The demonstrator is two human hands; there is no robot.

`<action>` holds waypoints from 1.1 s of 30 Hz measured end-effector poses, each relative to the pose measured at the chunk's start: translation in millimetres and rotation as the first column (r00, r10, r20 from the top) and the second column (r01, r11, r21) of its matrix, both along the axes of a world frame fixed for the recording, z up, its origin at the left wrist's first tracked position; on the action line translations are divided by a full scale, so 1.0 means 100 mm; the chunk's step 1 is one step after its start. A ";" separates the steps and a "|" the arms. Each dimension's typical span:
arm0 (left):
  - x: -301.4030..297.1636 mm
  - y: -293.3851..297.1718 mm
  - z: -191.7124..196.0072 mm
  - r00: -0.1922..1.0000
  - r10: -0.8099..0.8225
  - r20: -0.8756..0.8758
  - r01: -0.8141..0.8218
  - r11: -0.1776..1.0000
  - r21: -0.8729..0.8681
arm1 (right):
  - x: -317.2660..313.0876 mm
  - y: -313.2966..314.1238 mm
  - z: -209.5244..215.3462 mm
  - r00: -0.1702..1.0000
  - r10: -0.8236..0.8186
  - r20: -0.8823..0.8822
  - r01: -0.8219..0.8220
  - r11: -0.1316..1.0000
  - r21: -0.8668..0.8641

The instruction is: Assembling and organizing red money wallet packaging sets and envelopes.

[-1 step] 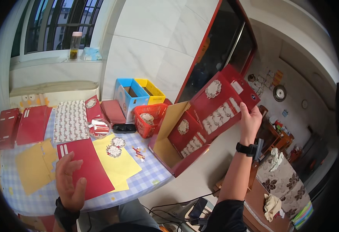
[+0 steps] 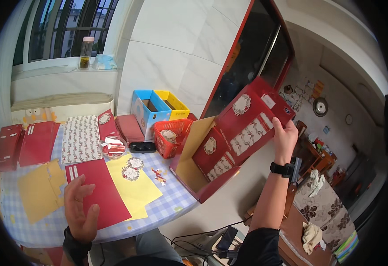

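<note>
At the table's [image 2: 176, 201] right edge, pinching a finished-looking red folder [image 2: 247, 119] in the right hand [image 2: 286, 137] at an open box's [image 2: 187, 159] mouth, a second folder [image 2: 201, 156] already inside; near the front edge, left hand [image 2: 81, 206] loosely open, empty, above a red sheet [image 2: 106, 190] seemingly with only white strips [image 2: 73, 171].

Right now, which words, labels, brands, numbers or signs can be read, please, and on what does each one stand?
No text reads clearly enough to quote.
White label on the red folder in the right hand: too small.
Wreath stickers on the yellow sheets: centre marks too small.
Yellow box: small print, blurred.
Blue box: marks blurred.
Orange wall hanging: too far away.
</note>
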State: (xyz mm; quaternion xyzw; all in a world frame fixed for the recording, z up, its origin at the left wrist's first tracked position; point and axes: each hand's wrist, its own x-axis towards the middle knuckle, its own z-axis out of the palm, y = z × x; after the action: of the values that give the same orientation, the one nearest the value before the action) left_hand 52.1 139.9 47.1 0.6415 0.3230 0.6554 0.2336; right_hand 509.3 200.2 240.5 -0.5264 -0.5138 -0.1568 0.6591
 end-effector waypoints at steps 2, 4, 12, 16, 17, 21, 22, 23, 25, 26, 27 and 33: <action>0.00 -0.01 -0.01 1.000 0.016 -0.018 -0.016 1.000 -0.001 | -0.05 0.04 0.03 0.999 -0.028 -0.028 0.024 0.991 -0.129; 0.00 -0.03 -0.01 1.000 0.015 -0.019 -0.015 1.000 -0.010 | 0.01 0.14 -0.03 0.999 -0.031 0.009 0.032 0.962 -0.270; -0.02 -0.13 -0.16 0.985 0.116 -0.127 -0.127 0.988 -0.084 | 0.22 0.27 -0.61 0.998 0.011 0.063 0.031 0.771 -0.636; -0.06 -0.17 -0.24 0.987 0.132 -0.087 -0.143 0.981 -0.134 | 0.32 0.23 -0.66 0.997 0.071 0.005 -0.052 0.774 -0.631; -0.08 -0.18 -0.26 0.987 0.135 -0.089 -0.147 0.979 -0.145 | 0.33 0.22 -0.65 0.997 0.073 0.005 -0.054 0.773 -0.632; -0.13 -0.21 -0.31 0.988 0.129 -0.086 -0.141 0.977 -0.157 | 0.21 0.13 -0.61 1.000 -0.010 -0.015 -0.001 0.803 -0.596; -0.13 -0.22 -0.28 0.987 0.131 -0.095 -0.145 0.978 -0.153 | 0.18 0.12 -0.64 0.991 -0.107 0.083 0.134 0.865 -0.483; -0.14 -0.26 -0.26 0.984 0.145 -0.108 -0.160 0.975 -0.152 | 0.13 0.14 -0.70 0.966 -0.201 0.163 0.248 0.902 -0.353; -0.23 -0.29 -0.29 0.957 0.218 -0.193 -0.240 0.966 -0.097 | -0.23 0.06 -0.73 0.911 -0.244 0.333 0.280 0.958 -0.064; -0.30 -0.31 -0.32 0.923 0.276 -0.268 -0.295 0.955 -0.033 | -0.55 -0.01 -0.72 0.959 -0.129 0.253 0.142 0.989 -0.035; -0.36 -0.32 -0.32 0.906 0.314 -0.283 -0.339 0.940 -0.043 | -0.69 -0.09 -0.76 0.935 -0.115 0.336 0.126 0.992 -0.012; -0.54 -0.32 -0.30 0.887 0.324 -0.330 -0.351 0.936 -0.024 | -1.79 -0.55 -1.26 0.805 0.356 0.475 -0.215 0.921 -0.325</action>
State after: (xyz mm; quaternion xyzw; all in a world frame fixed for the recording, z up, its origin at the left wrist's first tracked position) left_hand -2.3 108.3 16.6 0.6631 0.4904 0.5589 0.0868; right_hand 330.5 145.6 114.2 -0.4595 -0.7636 -0.1251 0.4360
